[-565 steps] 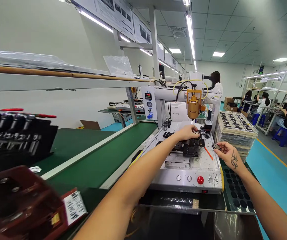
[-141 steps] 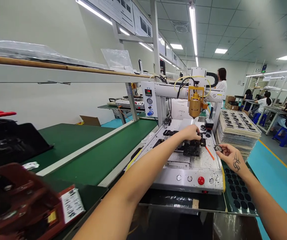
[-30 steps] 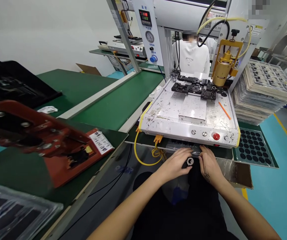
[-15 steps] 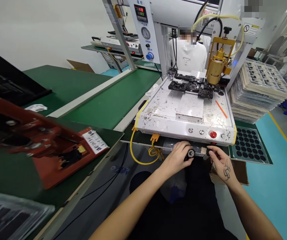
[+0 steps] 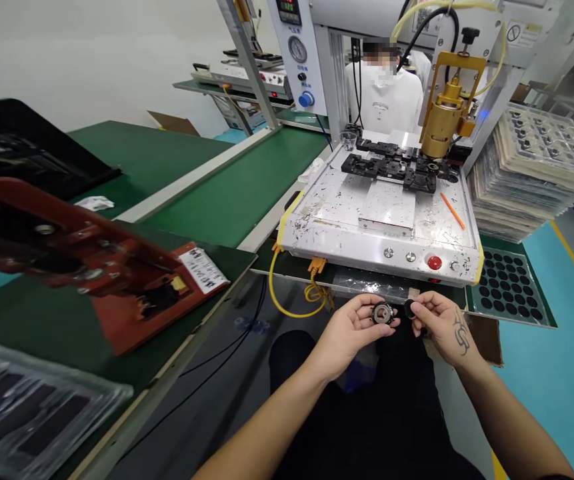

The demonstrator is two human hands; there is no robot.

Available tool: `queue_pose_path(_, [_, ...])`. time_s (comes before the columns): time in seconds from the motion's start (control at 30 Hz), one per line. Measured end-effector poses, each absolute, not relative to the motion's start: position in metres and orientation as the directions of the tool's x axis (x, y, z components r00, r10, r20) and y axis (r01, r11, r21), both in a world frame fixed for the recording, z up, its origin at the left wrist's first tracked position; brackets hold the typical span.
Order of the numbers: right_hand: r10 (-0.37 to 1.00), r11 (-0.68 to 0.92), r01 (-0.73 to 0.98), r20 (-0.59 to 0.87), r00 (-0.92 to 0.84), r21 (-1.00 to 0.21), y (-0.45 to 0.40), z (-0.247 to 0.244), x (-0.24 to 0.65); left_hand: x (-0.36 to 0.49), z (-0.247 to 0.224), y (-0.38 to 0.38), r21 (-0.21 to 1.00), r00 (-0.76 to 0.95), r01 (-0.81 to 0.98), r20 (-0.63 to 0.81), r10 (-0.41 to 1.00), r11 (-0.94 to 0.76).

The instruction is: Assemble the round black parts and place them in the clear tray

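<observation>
Low in front of the machine's edge, my left hand grips a round black part with a metallic ring and a pale centre, its face turned up. My right hand pinches a small black disc between thumb and fingers, just right of the round part. A small gap separates the two pieces. Behind my hands, clear plastic film lies along the table edge under the white machine.
A gold cylinder hangs over black fixtures. An orange stick lies on the machine. Stacked trays and a sheet of black discs are at right. A red press stands left. A person is behind.
The view has shifted slightly. My left hand has turned more palm-up, showing the round part's face, and my right hand has brought the black disc closer to it.
</observation>
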State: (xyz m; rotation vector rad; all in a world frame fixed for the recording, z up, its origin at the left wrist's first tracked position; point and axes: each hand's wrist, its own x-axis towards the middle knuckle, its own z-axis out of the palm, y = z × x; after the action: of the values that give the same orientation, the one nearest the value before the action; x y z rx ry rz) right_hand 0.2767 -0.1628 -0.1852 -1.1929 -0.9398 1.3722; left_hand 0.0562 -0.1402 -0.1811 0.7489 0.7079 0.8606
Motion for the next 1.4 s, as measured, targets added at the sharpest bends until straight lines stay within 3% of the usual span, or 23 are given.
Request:
queue_pose_path(0.13, [0.983,-0.176,-0.185,-0.182,0.016,-0.967,-0.168,-0.180,0.277,0.052,-0.172,-0.147,0.785,0.468,-0.414,-0.251,0.847,0.462])
queue_pose_path(0.4, [0.952,-0.306,-0.307,-0.294,-0.087,-0.901,-0.176,-0.163,0.275,0.044,-0.171,-0.157,0.781,0.463,-0.446,-0.218,0.859,0.438])
queue_pose_path(0.6, [0.945,-0.326,-0.254,-0.307,-0.111,-0.911,-0.181,-0.162,0.272,0.043,-0.165,-0.159,0.775,0.463,-0.460,-0.208,0.862,0.434])
queue_pose_path(0.83, [0.960,-0.250,-0.112,-0.231,-0.158,-0.962,-0.176,-0.159,0.268,0.045,-0.161,-0.159,0.768,0.457,-0.474,-0.204,0.866,0.431])
queue_pose_path(1.03, [0.993,0.054,0.218,0.030,-0.112,-0.974,-0.169,-0.149,0.262,0.047,-0.162,-0.161,0.795,0.443,-0.463,-0.175,0.879,0.392])
queue_pose_path(1.4, [0.989,0.086,0.269,0.050,-0.139,-0.959,-0.176,-0.152,0.250,0.050,-0.161,-0.167,0.851,0.433,-0.414,-0.127,0.893,0.322])
